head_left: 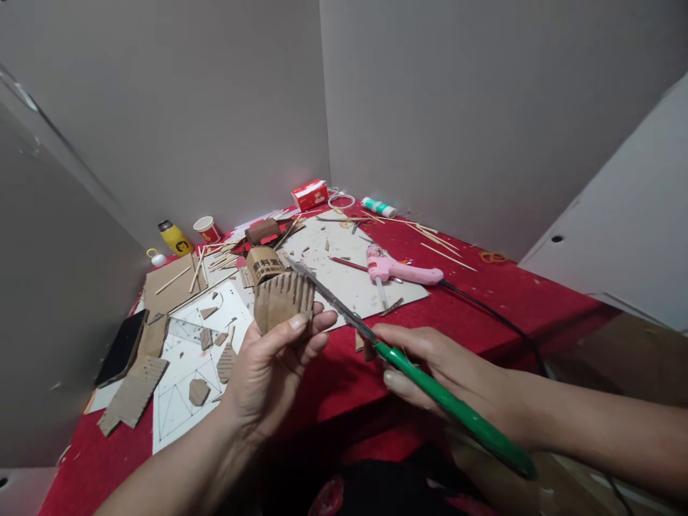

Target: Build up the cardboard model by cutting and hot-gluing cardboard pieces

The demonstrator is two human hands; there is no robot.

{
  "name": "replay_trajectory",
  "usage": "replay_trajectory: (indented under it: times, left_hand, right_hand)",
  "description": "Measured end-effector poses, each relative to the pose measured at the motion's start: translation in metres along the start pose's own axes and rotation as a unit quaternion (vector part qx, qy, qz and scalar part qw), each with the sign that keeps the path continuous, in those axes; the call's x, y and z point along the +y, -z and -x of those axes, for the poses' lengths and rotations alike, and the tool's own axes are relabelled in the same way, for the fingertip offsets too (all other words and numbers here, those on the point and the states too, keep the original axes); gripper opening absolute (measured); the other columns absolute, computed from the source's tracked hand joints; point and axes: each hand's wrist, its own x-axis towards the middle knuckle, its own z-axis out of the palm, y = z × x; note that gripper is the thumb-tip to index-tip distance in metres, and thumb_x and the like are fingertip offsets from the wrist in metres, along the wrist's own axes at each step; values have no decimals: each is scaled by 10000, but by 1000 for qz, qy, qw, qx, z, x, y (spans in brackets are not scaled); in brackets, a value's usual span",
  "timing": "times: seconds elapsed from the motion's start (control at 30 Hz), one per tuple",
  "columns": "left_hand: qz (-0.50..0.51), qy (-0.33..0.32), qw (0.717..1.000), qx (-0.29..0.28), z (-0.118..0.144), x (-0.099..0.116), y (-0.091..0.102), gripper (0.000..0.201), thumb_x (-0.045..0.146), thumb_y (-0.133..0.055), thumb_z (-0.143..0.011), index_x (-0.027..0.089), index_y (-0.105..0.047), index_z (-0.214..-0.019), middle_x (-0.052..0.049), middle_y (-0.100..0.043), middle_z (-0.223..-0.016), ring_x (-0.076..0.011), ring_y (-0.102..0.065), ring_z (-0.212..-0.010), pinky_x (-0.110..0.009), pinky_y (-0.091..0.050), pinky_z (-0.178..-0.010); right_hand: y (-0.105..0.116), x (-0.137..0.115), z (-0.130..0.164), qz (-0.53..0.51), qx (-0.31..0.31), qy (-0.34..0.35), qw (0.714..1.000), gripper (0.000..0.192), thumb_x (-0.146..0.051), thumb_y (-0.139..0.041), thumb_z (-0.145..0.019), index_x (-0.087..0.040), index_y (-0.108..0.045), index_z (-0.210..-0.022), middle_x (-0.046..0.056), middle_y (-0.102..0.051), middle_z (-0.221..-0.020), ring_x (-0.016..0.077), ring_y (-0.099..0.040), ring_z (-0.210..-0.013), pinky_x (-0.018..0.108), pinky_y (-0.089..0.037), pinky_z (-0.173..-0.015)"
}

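My left hand (279, 358) grips a piece of corrugated cardboard (282, 299) between thumb and fingers, raised above the table's near edge. Its ridged edge faces right. My right hand (430, 365) is wrapped round green-handled scissors (451, 401), whose grey blades reach up and left alongside the cardboard's right edge. Whether the blades touch the cardboard I cannot tell. Just behind the held piece is a brown cardboard shape with dark printed characters (264, 264). Part of the right fingers is hidden behind the handles.
A pink glue gun (400, 272) with a black cord lies right of centre on white board. Cardboard scraps (134, 394) and a drawn sheet (177, 408) lie left, beside a black phone (121, 347). Thin sticks (438, 240), a yellow bottle (176, 239), paper cup (207, 229) and red box (310, 195) stand farther back.
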Motion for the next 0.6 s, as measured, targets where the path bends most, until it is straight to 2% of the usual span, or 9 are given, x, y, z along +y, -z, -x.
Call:
replay_trajectory:
  times: [0.13, 0.27, 0.33, 0.4, 0.47, 0.6]
  left_hand:
    - [0, 7, 1000, -4, 0, -1, 2, 81, 34, -703, -737, 97, -746, -764, -51, -775, -802, -168, -755, -776, -143, -608, -635]
    - [-6, 13, 1000, -19, -3, -3, 0, 60, 63, -737, -722, 105, -732, -765, -49, -774, -819, -165, -754, -795, -138, -603, -643]
    - [-34, 13, 999, -14, -5, -2, 3, 129, 72, -762, -704, 123, -720, -814, -47, -773, -825, -167, -754, -775, -150, -603, -623]
    - [-86, 1, 996, 0, -8, 3, 14, 231, 90, -796, -682, 145, -704, -887, -52, -771, -827, -174, -752, -739, -171, -602, -599]
    - [-147, -28, 988, 22, -13, 14, 32, 309, 129, -831, -666, 162, -690, -939, -55, -767, -839, -176, -748, -717, -189, -601, -599]
    - [-236, -116, 960, 94, -21, 44, 74, 321, 220, -869, -640, 199, -702, -913, 1, -739, -829, -134, -719, -671, -193, -584, -610]
  right_hand:
    - [-1, 7, -3, -22, -37, 14, 999, 318, -492, -474, -935, -191, -494, -835, -32, -453, -668, 114, -378, -596, 251, -384, -568]
    - [-6, 5, -3, -50, -15, 32, 998, 324, -443, -440, -951, -206, -414, -732, -54, -382, -602, 93, -318, -536, 235, -336, -508]
    - [-3, 7, -1, -30, 3, 28, 999, 324, -438, -440, -946, -208, -424, -718, -48, -392, -597, 96, -328, -530, 236, -341, -498]
    - [6, 12, 2, 30, 21, 14, 999, 321, -452, -468, -928, -206, -469, -722, -33, -439, -594, 106, -363, -526, 245, -349, -492]
    - [20, 19, 6, 133, 26, 3, 991, 303, -461, -505, -903, -204, -524, -744, -2, -517, -598, 123, -414, -510, 265, -344, -486]
    - [39, 31, 5, 344, -21, 19, 939, 203, -385, -562, -863, -216, -572, -750, 48, -607, -613, 161, -505, -498, 305, -313, -493]
